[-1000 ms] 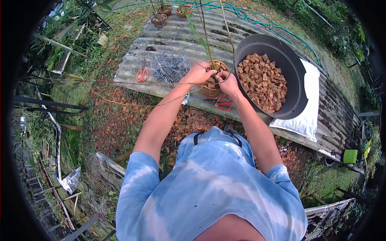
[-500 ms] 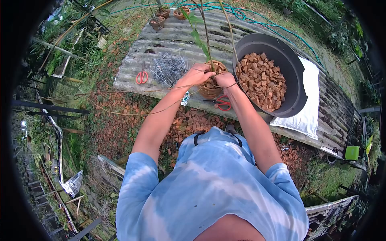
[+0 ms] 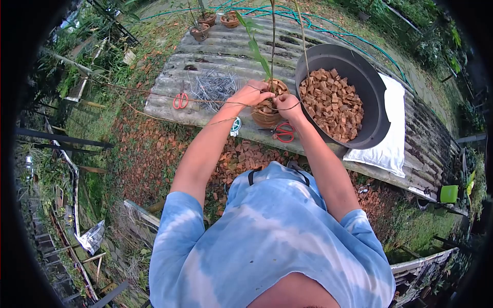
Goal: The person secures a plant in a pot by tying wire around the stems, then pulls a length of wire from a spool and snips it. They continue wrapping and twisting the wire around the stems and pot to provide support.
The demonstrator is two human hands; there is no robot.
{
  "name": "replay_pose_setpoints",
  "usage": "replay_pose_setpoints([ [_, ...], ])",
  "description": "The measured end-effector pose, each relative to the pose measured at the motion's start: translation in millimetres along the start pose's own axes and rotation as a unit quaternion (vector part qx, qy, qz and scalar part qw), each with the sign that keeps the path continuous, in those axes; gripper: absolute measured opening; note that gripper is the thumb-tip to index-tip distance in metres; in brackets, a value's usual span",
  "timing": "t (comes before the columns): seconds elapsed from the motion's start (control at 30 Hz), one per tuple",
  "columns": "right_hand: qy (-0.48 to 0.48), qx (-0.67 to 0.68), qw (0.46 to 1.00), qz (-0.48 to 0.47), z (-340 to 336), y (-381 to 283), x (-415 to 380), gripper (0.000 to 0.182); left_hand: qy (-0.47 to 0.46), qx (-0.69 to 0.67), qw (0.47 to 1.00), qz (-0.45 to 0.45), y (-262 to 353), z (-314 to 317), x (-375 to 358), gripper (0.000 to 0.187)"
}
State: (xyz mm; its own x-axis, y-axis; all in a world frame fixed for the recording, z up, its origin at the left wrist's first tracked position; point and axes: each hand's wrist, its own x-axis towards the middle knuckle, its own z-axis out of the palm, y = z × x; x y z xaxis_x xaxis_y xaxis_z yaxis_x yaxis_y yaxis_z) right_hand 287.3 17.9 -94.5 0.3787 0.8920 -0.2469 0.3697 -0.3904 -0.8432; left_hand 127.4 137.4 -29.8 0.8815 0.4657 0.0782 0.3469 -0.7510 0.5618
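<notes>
A clay pot point(image 3: 265, 119) with brown chunks in it stands at the edge of the corrugated sheet. From it rises a plant stem point(image 3: 273, 49) with long green leaves point(image 3: 255, 49). My left hand point(image 3: 250, 95) is closed over the pot's left side, its fingertips pinched close to the stem's base. My right hand point(image 3: 288, 107) is closed at the right rim, thumb and finger pinched, nearly meeting the left. What sits between the fingertips is too small to make out. Thin brown stems point(image 3: 177, 96) stretch leftward from the pot across my left wrist.
A black tub point(image 3: 377, 120) of brown chunks stands right, on a white sack point(image 3: 394, 133). Red-handled scissors point(image 3: 181, 100), a heap of wires point(image 3: 215, 87), a green-and-white spool point(image 3: 236, 124) and a red-handled cutting tool point(image 3: 284, 132) lie around the pot. Small pots point(image 3: 200, 33) stand behind.
The thin brown stems at left have swung upward, and the upright stem leans slightly more to the right. My right hand's fingers have shifted slightly, showing the pinch; both hands stay at the pot.
</notes>
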Motion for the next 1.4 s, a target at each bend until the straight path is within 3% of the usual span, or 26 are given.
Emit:
replay_pose_setpoints([
  [0.13, 0.12, 0.093, 0.977, -0.148, -5.5, -24.6, -40.2, 0.017, 0.009, 0.02, 1.0, 0.02, -9.2, 4.9, 3.7, 0.04],
  [0.17, 0.121, 0.023, 0.984, -0.131, -10.4, -30.4, -46.4, 0.015, 0.012, 0.02, 0.999, 0.031, -13.7, 8.0, 4.6, 0.04],
  [0.37, 0.174, -0.123, 0.935, -0.283, 0.3, -8.4, -38.2, 0.012, 0.023, 0.026, 0.999, 0.04, -11.0, 9.1, 2.2, 0.036],
  [0.57, 0.196, -0.155, 0.901, -0.356, 2.1, -3.9, -36.6, 0.007, 0.056, 0.016, 0.997, 0.055, -20.7, 18.4, 1.7, 0.035],
  [0.77, 0.248, -0.112, 0.905, -0.326, 9.0, -3.4, -34.2, 0.005, 0.035, 0.023, 0.998, 0.05, -17.0, 14.2, 3.5, 0.035],
  [0.87, 0.248, -0.064, 0.925, -0.281, 13.5, 0.4, -32.7, 0.007, 0.017, 0.011, 0.999, 0.047, -19.9, 14.6, 7.8, 0.036],
  [0.97, 0.19, 0.049, 0.963, -0.185, 13.3, -3.5, -35.8, 0.008, 0.031, 0.013, 0.997, 0.063, -21.0, 15.3, 6.9, 0.034],
  [1.07, 0.204, 0.018, 0.963, -0.174, 21.8, 6.8, -26.2, 0.013, 0.035, -0.004, 0.998, 0.055, -21.0, 16.1, 4.4, 0.033],
  [1.17, 0.2, -0.053, 0.977, -0.052, 22.5, -12.6, -34.7, 0.017, 0.046, -0.023, 0.996, 0.077, -28.7, 19.7, 4.1, 0.032],
  [1.4, 0.123, 0.013, 0.99, 0.071, 54.9, 53.5, 38.8, 0.026, 0.032, 0.015, 0.997, 0.068, -15.2, 12.9, -2.4, 0.031],
])
